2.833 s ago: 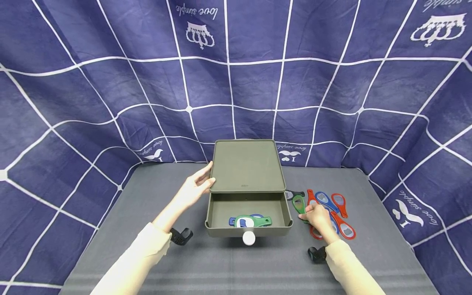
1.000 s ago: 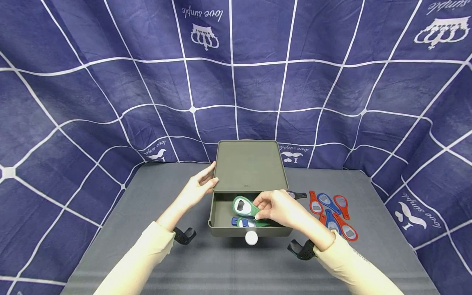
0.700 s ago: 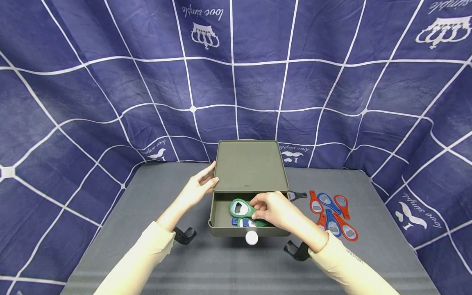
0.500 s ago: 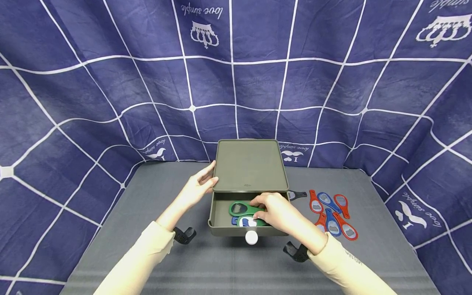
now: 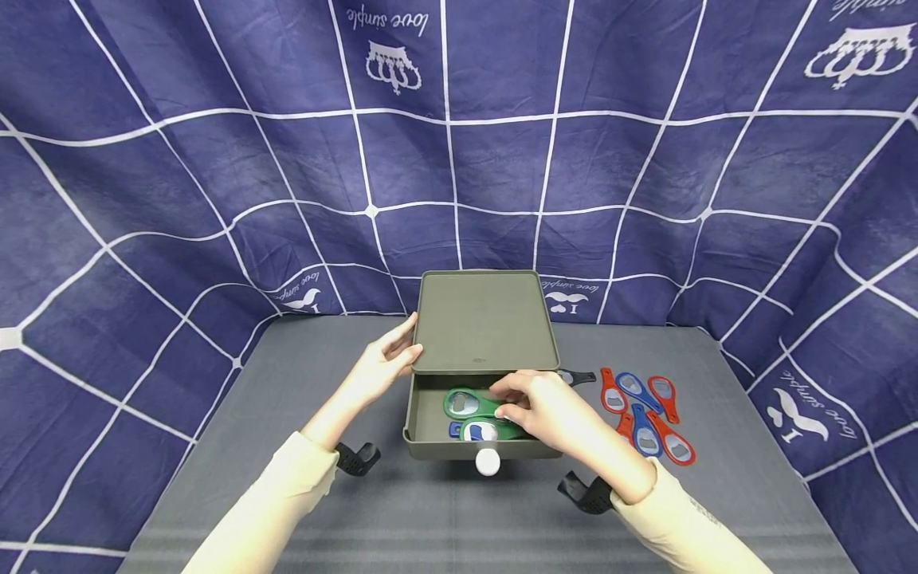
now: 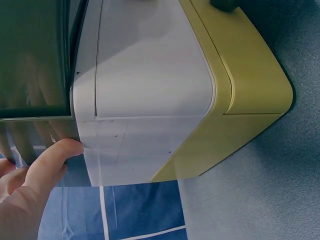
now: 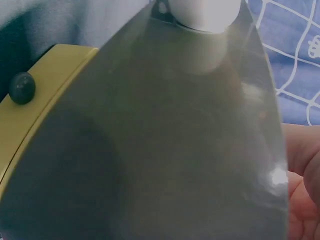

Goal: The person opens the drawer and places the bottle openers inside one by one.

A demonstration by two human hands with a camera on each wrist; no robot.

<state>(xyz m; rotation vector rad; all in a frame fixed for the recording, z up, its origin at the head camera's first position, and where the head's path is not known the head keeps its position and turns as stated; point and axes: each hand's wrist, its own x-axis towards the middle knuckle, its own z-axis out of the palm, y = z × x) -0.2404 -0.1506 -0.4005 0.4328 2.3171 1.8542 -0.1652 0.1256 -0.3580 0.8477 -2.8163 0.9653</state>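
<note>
A grey-green drawer (image 5: 430,450) with a white knob (image 5: 488,462) is pulled out from a small drawer cabinet (image 5: 484,319). My left hand (image 5: 376,368) rests against the cabinet's left side, fingers extended; in the left wrist view its thumb (image 6: 67,147) touches the cabinet wall. Over the drawer's right part is my right hand (image 5: 538,402), thumb and fingers parted. A green bottle opener (image 5: 462,403) lies by those fingertips, its handle partly hidden. In front of it lies another green bottle opener (image 5: 479,431) on a blue one (image 5: 455,429). The right wrist view shows mostly the drawer front (image 7: 165,140).
Right of the cabinet several red and blue bottle openers (image 5: 647,434) lie loosely on the grey table (image 5: 323,526), with a black one (image 5: 579,376) close to the cabinet. A yellow drawer (image 7: 45,85) with a dark knob sits below. A blue checked curtain (image 5: 502,167) hangs behind.
The right hand has brought a green bottle opener from the table into the drawer, lowered it, and released it. The left hand stays at the cabinet's side.
</note>
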